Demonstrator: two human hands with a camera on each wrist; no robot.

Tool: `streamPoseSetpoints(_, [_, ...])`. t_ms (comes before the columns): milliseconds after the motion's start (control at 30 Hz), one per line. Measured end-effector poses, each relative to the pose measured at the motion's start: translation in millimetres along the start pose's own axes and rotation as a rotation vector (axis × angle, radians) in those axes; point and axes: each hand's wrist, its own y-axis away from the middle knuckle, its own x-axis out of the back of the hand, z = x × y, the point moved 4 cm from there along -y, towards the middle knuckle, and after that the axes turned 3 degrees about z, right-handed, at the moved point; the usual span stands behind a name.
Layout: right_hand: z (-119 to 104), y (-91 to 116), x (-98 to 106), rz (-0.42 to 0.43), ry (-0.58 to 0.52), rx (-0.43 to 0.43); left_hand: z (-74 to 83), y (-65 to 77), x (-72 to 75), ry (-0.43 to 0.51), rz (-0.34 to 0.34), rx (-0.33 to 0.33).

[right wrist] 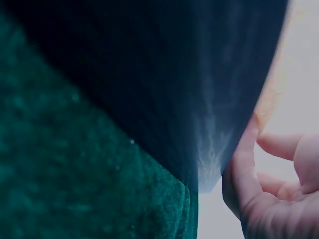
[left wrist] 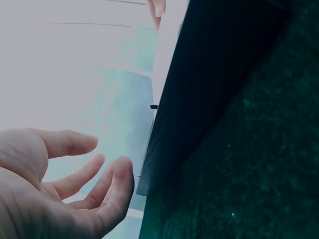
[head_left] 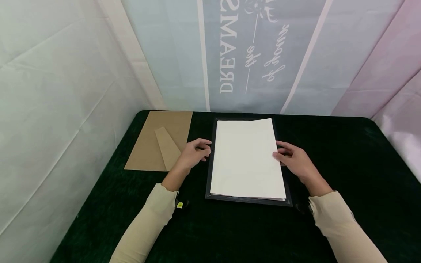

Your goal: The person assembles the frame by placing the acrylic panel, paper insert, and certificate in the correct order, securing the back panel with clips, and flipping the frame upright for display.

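Observation:
A dark picture frame (head_left: 249, 200) lies on the table with a white sheet (head_left: 246, 160) over its middle. The sheet's far edge curves up toward the right corner. My right hand (head_left: 294, 160) pinches the sheet's right edge, thumb on top. In the right wrist view, that thumb and a finger meet at the edge above the frame's dark side (right wrist: 164, 89). On the other side, my left hand (head_left: 195, 155) is beside the frame's left edge, fingers loosely bent and holding nothing. The left wrist view shows a gap between its thumb (left wrist: 75, 143) and fingers.
A brown backing board (head_left: 141, 157) with a stand flap (head_left: 167, 148) lies at the left of the table, partly behind my left wrist. Dark green cloth (head_left: 342, 157) covers the table. A printed curtain (head_left: 177, 54) hangs along the far edge, and white fabric (head_left: 59, 109) on the left.

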Motion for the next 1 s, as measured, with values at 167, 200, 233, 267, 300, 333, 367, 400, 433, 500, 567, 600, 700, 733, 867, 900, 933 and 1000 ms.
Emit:
streamPoseSetpoints(167, [-3.5,1.1,-0.9,-0.014,0.054,-0.001,-1.8,-0.3,-2.8,-0.059,-0.030,0.007])
streamPoseSetpoints(200, [-4.1,1.4,-1.0,-0.012,0.067,-0.001,-2.0,-0.2,-3.5,-0.072,-0.038,0.007])
streamPoseSetpoints(233, [-4.8,1.7,-1.2,-0.010,0.077,0.000,-2.4,-0.2,-4.2,-0.085,-0.044,0.008])
streamPoseSetpoints(267, [-4.8,1.7,-1.0,-0.008,0.085,0.000,-2.5,0.0,-4.7,-0.100,-0.048,0.011])
streamPoseSetpoints(300, [-5.1,1.7,-0.8,-0.007,0.093,0.000,-2.6,0.3,-5.1,-0.116,-0.050,0.015])
streamPoseSetpoints(333, [-4.8,1.6,-0.4,-0.006,0.101,0.000,-3.1,0.2,-5.8,-0.130,-0.051,0.022])
streamPoseSetpoints(367, [-4.4,1.4,0.2,-0.005,0.106,0.001,-3.4,0.4,-6.0,-0.143,-0.050,0.030])
streamPoseSetpoints(400, [-4.2,1.5,0.7,-0.007,0.113,0.002,-3.7,0.5,-6.1,-0.157,-0.047,0.039])
streamPoseSetpoints(433, [-3.9,1.4,1.4,-0.011,0.118,0.003,-4.3,0.4,-6.5,-0.169,-0.046,0.049])
streamPoseSetpoints(500, [-2.8,0.9,3.0,-0.019,0.128,0.005,-5.4,0.4,-7.1,-0.192,-0.047,0.071])
streamPoseSetpoints(567, [-1.7,0.9,4.6,-0.025,0.139,0.011,-7.0,0.4,-8.3,-0.221,-0.054,0.090])
streamPoseSetpoints(600, [-1.2,0.8,5.5,-0.027,0.144,0.016,-7.9,0.4,-9.1,-0.237,-0.060,0.096])
streamPoseSetpoints(700, [0.1,-0.6,7.8,-0.026,0.160,0.023,-9.5,0.7,-11.1,-0.302,-0.082,0.110])
streamPoseSetpoints(733, [0.8,-1.2,8.4,-0.024,0.163,0.023,-9.6,1.1,-11.8,-0.324,-0.089,0.112])
streamPoseSetpoints(867, [4.0,-2.8,8.9,-0.038,0.158,0.016,-7.9,3.3,-14.4,-0.379,-0.111,0.120])
streamPoseSetpoints(900, [5.0,-2.9,8.5,-0.049,0.153,0.009,-7.2,3.7,-14.7,-0.386,-0.114,0.121])
streamPoseSetpoints(933, [5.9,-2.8,7.9,-0.062,0.150,0.004,-6.6,4.0,-15.1,-0.388,-0.116,0.121])
streamPoseSetpoints(1000, [7.5,-2.3,6.6,-0.088,0.144,-0.004,-5.6,4.3,-15.6,-0.392,-0.117,0.120])
